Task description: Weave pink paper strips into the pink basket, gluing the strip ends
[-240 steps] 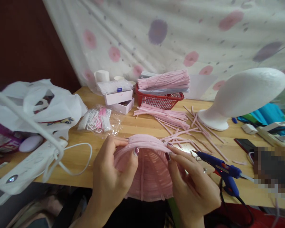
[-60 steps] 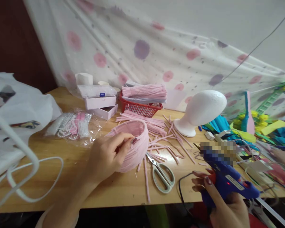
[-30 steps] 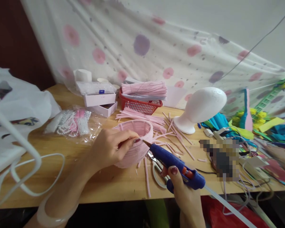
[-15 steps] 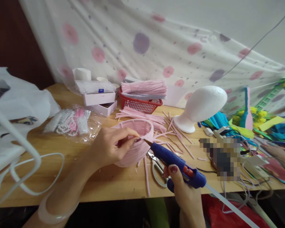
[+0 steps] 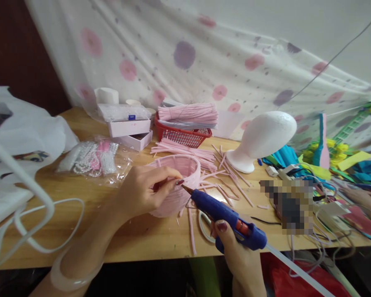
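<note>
A round pink basket (image 5: 171, 206), its wall made of fuzzy strips, stands on the table. My left hand (image 5: 144, 185) is closed on its near wall, thumb and forefinger pinched at the upper part. My right hand (image 5: 241, 258) is wrapped round a blue glue gun (image 5: 214, 208), with a long clear glue stick (image 5: 297, 268) coming out of its back. The gun's tip lies just by my left fingertips, at the basket's wall; whether it touches cannot be made out. Scissors (image 5: 201, 227) lie under the gun, mostly hidden.
Loose pink strips (image 5: 185, 152) lie behind and right of the basket. A red basket (image 5: 182, 136) holds bundled strips. A white foam head (image 5: 262, 136) stands back right. Bagged beads (image 5: 94, 159) and a white cable (image 5: 77, 202) lie left. Another person's hand (image 5: 363, 202) is far right.
The glue gun has shifted slightly left and down, its tip now just below my left fingertips and covering more of the scissors. My left hand and the pink basket have hardly moved.
</note>
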{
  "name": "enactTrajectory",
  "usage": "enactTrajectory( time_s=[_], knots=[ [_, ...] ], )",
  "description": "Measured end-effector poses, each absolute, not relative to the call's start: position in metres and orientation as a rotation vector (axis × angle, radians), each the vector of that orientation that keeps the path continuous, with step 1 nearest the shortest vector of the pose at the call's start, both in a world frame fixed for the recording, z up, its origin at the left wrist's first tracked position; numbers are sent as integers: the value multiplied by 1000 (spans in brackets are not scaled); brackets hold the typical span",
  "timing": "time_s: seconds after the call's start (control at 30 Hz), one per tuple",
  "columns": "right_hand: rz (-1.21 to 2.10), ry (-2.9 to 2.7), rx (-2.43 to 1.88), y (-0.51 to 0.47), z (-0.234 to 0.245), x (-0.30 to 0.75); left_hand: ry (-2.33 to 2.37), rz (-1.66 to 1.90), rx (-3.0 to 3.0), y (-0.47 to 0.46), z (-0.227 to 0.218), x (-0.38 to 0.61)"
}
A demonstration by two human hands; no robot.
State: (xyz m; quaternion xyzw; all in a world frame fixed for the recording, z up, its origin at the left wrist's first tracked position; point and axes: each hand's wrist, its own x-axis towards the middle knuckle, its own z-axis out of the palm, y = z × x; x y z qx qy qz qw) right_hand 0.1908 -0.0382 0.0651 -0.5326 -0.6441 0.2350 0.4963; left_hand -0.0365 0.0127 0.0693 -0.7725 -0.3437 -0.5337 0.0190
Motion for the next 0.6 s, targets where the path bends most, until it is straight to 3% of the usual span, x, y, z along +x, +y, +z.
enactTrajectory(
  time_s=[0.13, 0.37, 0.6],
  knots=[
    [670, -1547, -1230, -38, 73, 187, -1072, -1662, -2400, 13, 69, -36],
    [528, -1727, -1195, -35, 67, 202, -1013, -1662, -2392, 13, 66, -37],
    [474, -1517, -1359, -39, 65, 202, -924, -1672, -2363, 14, 66, -38]
  ],
)
